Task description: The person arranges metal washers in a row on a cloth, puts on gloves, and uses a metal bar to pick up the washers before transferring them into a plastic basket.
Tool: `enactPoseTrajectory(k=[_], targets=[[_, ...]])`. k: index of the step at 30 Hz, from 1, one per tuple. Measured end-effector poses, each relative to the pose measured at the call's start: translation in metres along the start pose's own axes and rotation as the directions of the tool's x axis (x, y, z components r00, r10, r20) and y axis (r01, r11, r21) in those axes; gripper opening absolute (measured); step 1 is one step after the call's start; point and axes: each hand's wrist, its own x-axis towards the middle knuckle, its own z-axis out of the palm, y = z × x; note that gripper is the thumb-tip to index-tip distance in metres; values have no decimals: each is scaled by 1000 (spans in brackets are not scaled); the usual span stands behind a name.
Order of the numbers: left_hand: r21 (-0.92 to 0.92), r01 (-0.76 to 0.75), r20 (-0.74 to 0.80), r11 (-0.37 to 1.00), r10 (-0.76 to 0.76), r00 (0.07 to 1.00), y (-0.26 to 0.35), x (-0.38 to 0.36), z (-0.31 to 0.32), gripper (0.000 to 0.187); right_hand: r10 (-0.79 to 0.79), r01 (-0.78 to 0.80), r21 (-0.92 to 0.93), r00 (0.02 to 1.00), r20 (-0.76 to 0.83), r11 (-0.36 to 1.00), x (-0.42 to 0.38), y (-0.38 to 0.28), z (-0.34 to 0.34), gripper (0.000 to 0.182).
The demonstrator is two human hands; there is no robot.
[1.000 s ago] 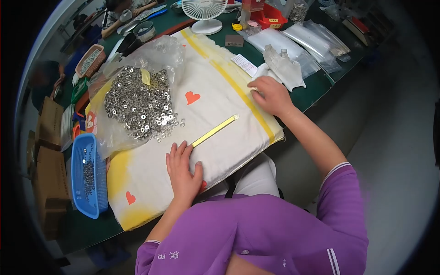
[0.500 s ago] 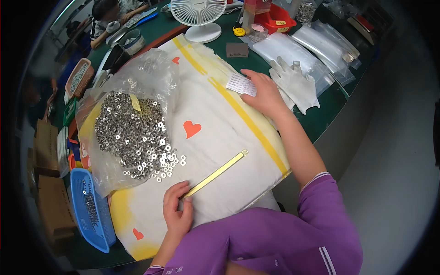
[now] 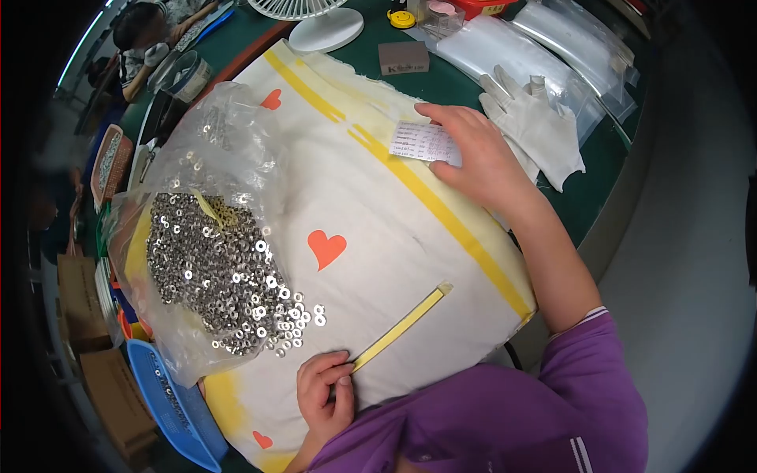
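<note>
My left hand (image 3: 327,398) is closed at the near end of a narrow flat yellow strip (image 3: 398,329), which lies slantwise on the cream cloth (image 3: 386,252) with red hearts and yellow bands. My right hand (image 3: 485,158) has its thumb and fingers around the right side of a small white paper slip (image 3: 418,142) covered in rows of writing. To the left, a clear plastic bag (image 3: 244,158) lies spread out with a big heap of metal washers (image 3: 213,260) on it. Several loose washers have spilled onto the cloth.
A blue basket (image 3: 177,410) stands at lower left beside cardboard boxes (image 3: 118,398). White gloves (image 3: 544,126) and clear plastic bags (image 3: 489,51) lie beyond my right hand. A grey-brown block (image 3: 404,57) and a white fan (image 3: 326,30) are at the back. Another person sits at upper left.
The whole view has shifted closer and downward, so the fan is now cut off at the top. My left fingers have drawn in at the strip's end; my right hand remains at the paper slip.
</note>
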Motion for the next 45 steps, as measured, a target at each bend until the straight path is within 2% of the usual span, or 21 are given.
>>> enactPoseTrajectory(k=[6, 21, 24, 26, 27, 29, 30, 32, 33, 35, 36, 38, 39, 41, 42, 44, 45], targets=[[0, 10, 2, 1000, -10, 1000, 0, -1, 0, 12, -48, 48, -4, 997, -54, 999, -1, 0, 2, 60], [10, -2, 6, 1000, 2, 1000, 1, 1, 0, 13, -65, 65, 22, 998, -14, 998, -2, 1, 0, 60], [22, -10, 7, 1000, 10, 1000, 3, 3, 0, 13, -56, 56, 10, 998, 0, 998, -4, -1, -2, 61], [31, -17, -28, 999, 18, 999, 2, 5, -2, 14, 36, -36, -7, 999, 13, 999, -1, -7, -7, 61], [23, -47, 4, 999, 47, 999, 1, 4, -3, 14, -9, 9, 5, 1000, 24, 1000, 1, -11, -9, 61], [9, -98, 22, 995, 98, 995, -2, 3, -3, 15, 91, -91, -29, 996, -12, 995, 2, -11, -9, 56], [10, -92, -24, 996, 92, 995, -3, 2, -2, 15, 45, -45, -30, 999, -3, 999, 2, -7, -9, 56], [-1, -160, 15, 987, 160, 987, -5, 2, -2, 15, 9, -12, -24, 991, -133, 1000, 6, 4, -5, 40], [3, -179, 1, 984, 179, 984, -7, 1, 0, 15, -35, 31, -31, 990, -134, 999, 7, 7, -3, 40], [-24, -194, -35, 981, 193, 980, -9, 0, 1, 13, -15, 10, -20, 958, -285, 1000, 6, 11, 1, 21], [-47, -206, -26, 978, 205, 979, -11, 0, 1, 12, -55, 49, -27, 957, -285, 998, 5, 10, 2, 21], [-53, -217, -77, 975, 213, 974, -13, 1, 2, 10, -98, 99, -19, 909, -405, 995, 3, 6, 4, 11], [-69, -216, -70, 974, 211, 975, -14, 1, 2, 9, -127, 129, -23, 903, -410, 991, 3, 4, 2, 11], [-83, -217, -77, 973, 211, 974, -16, 0, 2, 9, -270, 255, -105, 795, -543, 961, -4, -3, -2, 9], [-89, -225, -78, 970, 218, 973, -18, 0, 2, 9, -286, 272, -107, 789, -544, 956, -14, -14, -5, 9], [-89, -246, -94, 965, 237, 967, -19, 0, 2, 9, -176, 246, 23, 753, -634, 969, -42, -42, -13, 10], [-102, -240, -86, 966, 231, 969, -19, 1, 2, 9, -162, 271, 102, 795, -585, 957, -61, -57, -14, 11]])
